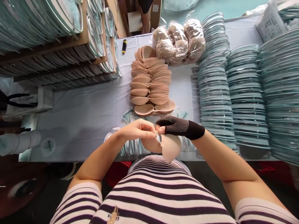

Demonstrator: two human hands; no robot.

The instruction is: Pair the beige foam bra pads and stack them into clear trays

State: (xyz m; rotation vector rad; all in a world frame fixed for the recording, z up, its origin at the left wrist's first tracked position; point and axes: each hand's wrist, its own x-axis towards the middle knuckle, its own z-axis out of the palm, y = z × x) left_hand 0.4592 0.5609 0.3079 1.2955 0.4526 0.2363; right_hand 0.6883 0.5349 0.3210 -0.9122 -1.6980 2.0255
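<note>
the left hand (137, 129) is bare and the right hand (174, 125) wears a dark dotted glove; both meet just above the near edge of the white table (88, 115), in front of the person's striped shirt. between them they hold a beige bra cup pair (169, 147), its two cups hanging down from the fingers. the left fingers are curled together and pinched on the middle clasp of the piece, and the gloved right thumb and forefinger are pressed onto the same spot (the clasp itself is too small to make out). under the hands, clear plastic trays (133, 147) lie at the table edge. farther back on the table stands a long stack of the same beige cups (150, 84), and behind it several bagged bundles of cups (178, 39). to the right rise tall piles of clear plastic shells (245, 93), more of them on the wooden shelves (46, 46) to the left.
</note>
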